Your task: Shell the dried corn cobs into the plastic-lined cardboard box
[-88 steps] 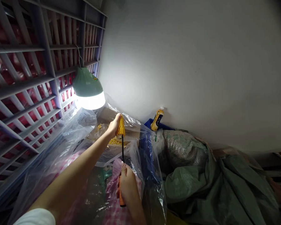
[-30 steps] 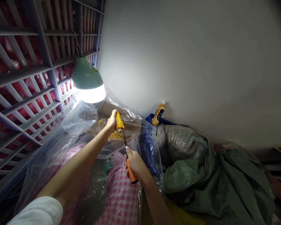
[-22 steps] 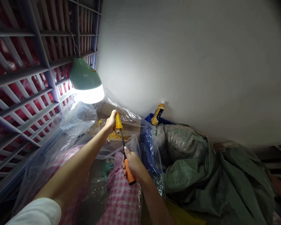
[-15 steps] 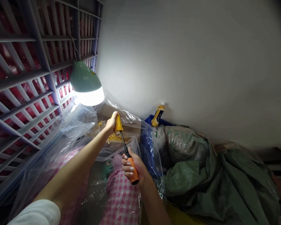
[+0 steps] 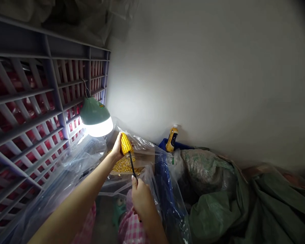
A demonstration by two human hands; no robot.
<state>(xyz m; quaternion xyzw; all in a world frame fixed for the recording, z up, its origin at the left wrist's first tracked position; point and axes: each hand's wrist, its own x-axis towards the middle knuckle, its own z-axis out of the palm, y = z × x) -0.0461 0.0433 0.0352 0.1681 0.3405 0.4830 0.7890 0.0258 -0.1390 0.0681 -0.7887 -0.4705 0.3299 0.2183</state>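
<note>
My left hand (image 5: 116, 149) is closed around an ear of yellow corn (image 5: 126, 143), gripping its left side and holding it slanted over a clear plastic sheet (image 5: 144, 144). My right hand (image 5: 142, 194) is wrapped round the handle of what looks like a screwdriver (image 5: 131, 164), its thin black shaft pointing up to the lower end of the ear. Most of the orange handle is hidden by the fingers, and the tip's exact contact is too small to make out. Loose corn kernels (image 5: 123, 165) lie below the ear in the plastic-lined space.
A lit green lamp (image 5: 96, 115) hangs from a slatted plastic crate (image 5: 57, 74) on the left. By the wall (image 5: 205, 74), a yellow bottle (image 5: 172, 139) stands at a blue bin (image 5: 164, 169). Filled sacks (image 5: 205, 169) and green cloth (image 5: 271, 200) lie to the right.
The view has tilted up, so everything sits lower in the picture. My right hand has turned, its back now showing and hiding most of the orange handle. The corn is turned too.
</note>
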